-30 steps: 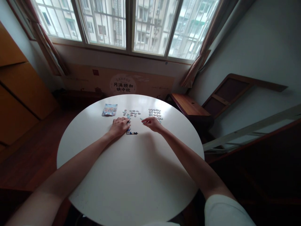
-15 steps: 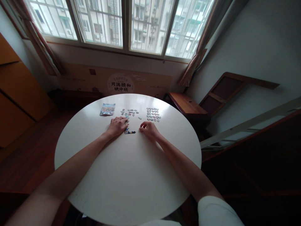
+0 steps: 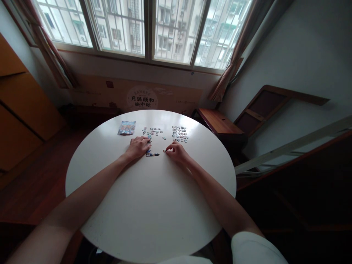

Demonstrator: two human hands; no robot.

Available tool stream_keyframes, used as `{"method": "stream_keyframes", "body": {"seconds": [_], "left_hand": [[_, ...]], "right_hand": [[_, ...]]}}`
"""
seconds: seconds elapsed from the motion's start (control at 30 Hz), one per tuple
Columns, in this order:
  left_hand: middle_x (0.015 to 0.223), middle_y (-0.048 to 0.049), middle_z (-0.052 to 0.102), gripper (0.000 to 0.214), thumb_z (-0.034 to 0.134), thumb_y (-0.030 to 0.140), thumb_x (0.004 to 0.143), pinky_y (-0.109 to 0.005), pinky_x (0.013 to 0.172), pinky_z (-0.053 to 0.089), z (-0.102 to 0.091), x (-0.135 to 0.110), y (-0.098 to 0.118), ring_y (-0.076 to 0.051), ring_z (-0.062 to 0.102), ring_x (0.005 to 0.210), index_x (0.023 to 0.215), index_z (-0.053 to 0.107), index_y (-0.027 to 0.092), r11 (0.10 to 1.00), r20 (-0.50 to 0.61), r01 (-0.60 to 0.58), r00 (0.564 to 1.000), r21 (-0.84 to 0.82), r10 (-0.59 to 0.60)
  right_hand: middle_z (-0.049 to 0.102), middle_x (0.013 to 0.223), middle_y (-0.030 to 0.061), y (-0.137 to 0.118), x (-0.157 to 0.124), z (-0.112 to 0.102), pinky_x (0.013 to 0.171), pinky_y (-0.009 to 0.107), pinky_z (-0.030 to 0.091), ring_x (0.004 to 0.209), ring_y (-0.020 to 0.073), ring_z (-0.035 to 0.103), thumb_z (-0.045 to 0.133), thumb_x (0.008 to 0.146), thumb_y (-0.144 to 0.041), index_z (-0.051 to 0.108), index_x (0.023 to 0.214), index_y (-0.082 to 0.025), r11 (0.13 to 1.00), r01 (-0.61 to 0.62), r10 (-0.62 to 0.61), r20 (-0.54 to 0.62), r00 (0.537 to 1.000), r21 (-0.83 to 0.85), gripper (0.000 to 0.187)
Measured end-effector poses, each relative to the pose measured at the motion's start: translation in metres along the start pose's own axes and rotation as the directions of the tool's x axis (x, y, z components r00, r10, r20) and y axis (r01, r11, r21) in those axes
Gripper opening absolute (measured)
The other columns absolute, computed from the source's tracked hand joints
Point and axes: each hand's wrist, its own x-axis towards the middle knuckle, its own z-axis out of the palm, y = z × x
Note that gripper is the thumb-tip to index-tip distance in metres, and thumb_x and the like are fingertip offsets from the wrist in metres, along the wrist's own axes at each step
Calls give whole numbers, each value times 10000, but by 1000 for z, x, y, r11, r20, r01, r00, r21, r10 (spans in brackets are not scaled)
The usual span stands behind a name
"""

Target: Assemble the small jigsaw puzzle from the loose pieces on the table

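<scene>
we see a round white table (image 3: 154, 209) under a wide barred window (image 3: 145, 29), with pale apartment blocks (image 3: 170, 25) outside. a reddish curtain (image 3: 52, 55) hangs at the window's left end and another curtain (image 3: 233, 55) at its right. below the sill a flat cardboard panel (image 3: 110, 96) leans on the wall, printed with a round emblem (image 3: 142, 99) of chinese characters. a small colourful picture card (image 3: 127, 127) lies on the table's far left part. an orange-brown cabinet (image 3: 24, 106) stands at left; at right are a low wooden bench (image 3: 220, 124), a wooden frame (image 3: 264, 106) leaning on the wall, and a white rail (image 3: 297, 145).

At right grip (image 3: 177, 152), puzzle pc (image 3: 164, 150) too small.
</scene>
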Motion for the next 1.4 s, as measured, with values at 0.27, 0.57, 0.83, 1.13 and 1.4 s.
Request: {"method": "stream_keyframes", "body": {"seconds": [0.27,0.57,0.83,1.13,1.4], "left_hand": [[1299,-62,597,381,460,413,905,-432,973,357,-3,0,2,-282,508,1173,1216,628,271,1000,7,10,1000,-11,-9],[1301,-70,595,400,444,423,907,-446,973,360,-1,0,0,-285,511,1164,1225,626,263,1000,4,-1,1000,-10,1],[1313,-68,588,399,451,421,907,-441,982,355,-2,0,0,-284,500,1185,1239,619,277,1000,15,15,1000,-15,-15],[1314,-66,589,394,447,416,908,-441,965,363,-3,-1,0,-283,509,1171,1227,622,265,1000,14,6,1000,-3,-6],[1312,-64,589,389,443,423,911,-442,968,356,-1,0,0,-284,504,1178,1222,625,276,1000,13,16,1000,-6,-16]], "right_hand": [[508,819,2,-1,-1,2,640,233,406,652,84,473,679,719,-130,712,744,-164,1000,-16,16,28,999,18,53],[529,814,-10,-7,-3,4,623,215,399,635,74,483,653,721,-95,674,786,-158,1000,4,-5,15,1000,9,93],[553,826,0,-7,-3,2,615,205,400,634,73,497,652,759,-121,677,798,-159,1000,17,-17,59,998,-6,60],[561,842,3,-15,-7,0,658,225,394,631,77,514,649,844,-299,685,968,-195,986,49,-33,104,994,-158,166],[571,836,-1,-17,-6,1,637,220,374,644,80,519,664,828,-265,693,852,-193,993,0,11,99,995,-118,81]]}}
